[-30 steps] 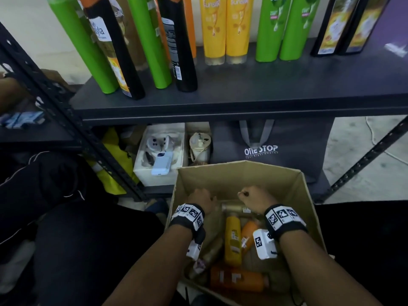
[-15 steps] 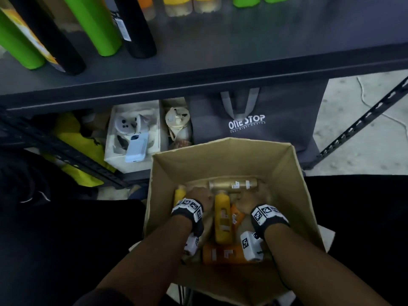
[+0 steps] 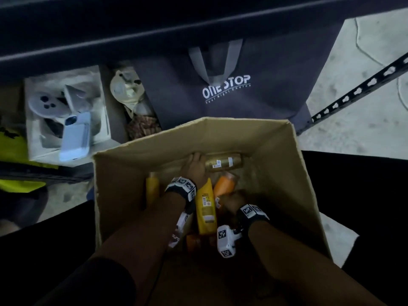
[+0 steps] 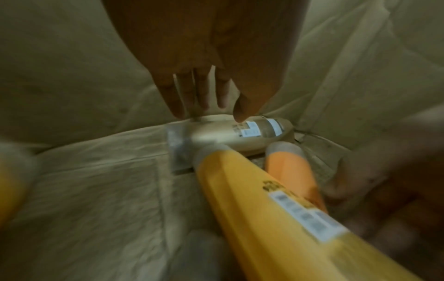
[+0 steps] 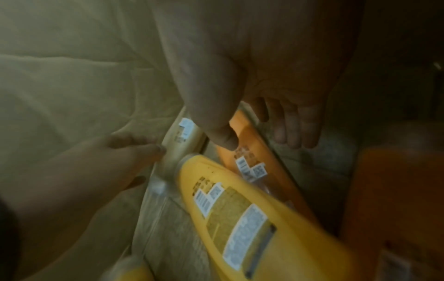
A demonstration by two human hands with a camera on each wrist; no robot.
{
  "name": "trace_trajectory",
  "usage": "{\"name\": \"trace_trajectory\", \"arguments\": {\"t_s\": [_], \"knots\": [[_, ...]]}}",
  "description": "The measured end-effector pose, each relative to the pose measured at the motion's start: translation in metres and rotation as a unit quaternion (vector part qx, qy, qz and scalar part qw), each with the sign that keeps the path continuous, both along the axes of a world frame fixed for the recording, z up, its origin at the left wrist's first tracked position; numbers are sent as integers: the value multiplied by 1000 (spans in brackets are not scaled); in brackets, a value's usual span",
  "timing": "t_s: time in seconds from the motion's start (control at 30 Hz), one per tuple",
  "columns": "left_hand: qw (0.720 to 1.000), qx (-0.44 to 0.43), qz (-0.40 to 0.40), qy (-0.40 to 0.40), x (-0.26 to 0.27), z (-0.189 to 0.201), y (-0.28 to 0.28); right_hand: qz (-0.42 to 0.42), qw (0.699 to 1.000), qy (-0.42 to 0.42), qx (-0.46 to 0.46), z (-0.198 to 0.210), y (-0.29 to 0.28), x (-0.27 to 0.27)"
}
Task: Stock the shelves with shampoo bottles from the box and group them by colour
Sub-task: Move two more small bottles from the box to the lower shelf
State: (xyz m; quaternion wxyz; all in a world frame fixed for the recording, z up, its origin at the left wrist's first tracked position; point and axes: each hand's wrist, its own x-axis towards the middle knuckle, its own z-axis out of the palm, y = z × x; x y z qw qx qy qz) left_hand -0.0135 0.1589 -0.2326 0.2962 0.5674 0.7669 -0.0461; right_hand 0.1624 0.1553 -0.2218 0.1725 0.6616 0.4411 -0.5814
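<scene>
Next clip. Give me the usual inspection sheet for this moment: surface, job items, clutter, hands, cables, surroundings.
Surface: dark shelf edge at top; no bottles on it in view.
Job's things: open cardboard box holding a gold bottle lying across the far end, a yellow bottle, an orange bottle, and another yellow bottle by the left wall.
Clutter: white tray of small items and a phone under the shelf.
Hands: left hand, fingers straight, touching the gold bottle; right hand over the orange bottle, thumb on it, grasp not closed.
Cables: thin cord on the floor.
Surroundings: dark bag printed ONE STOP; pale floor.
</scene>
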Motion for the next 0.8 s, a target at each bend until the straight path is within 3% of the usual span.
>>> {"name": "trace_trajectory", "arguments": {"t_s": [0.1, 0.3, 0.4, 0.7, 0.8], "knots": [[999, 3, -24, -25, 3, -16, 7, -34, 999, 9, 10, -6, -5, 0], [995, 0, -65, 77, 12, -34, 3, -52, 995, 16, 87, -24, -18, 2], [995, -13, -53, 84, 16, -41, 3, -65, 995, 33, 62, -27, -19, 3], [991, -43, 106, -69, 5, -34, 3, -83, 992, -84, 48, -36, -21, -2], [982, -25, 143, -118, 0, -23, -1, -105, 990, -72, 60, -32, -18, 0]]}}
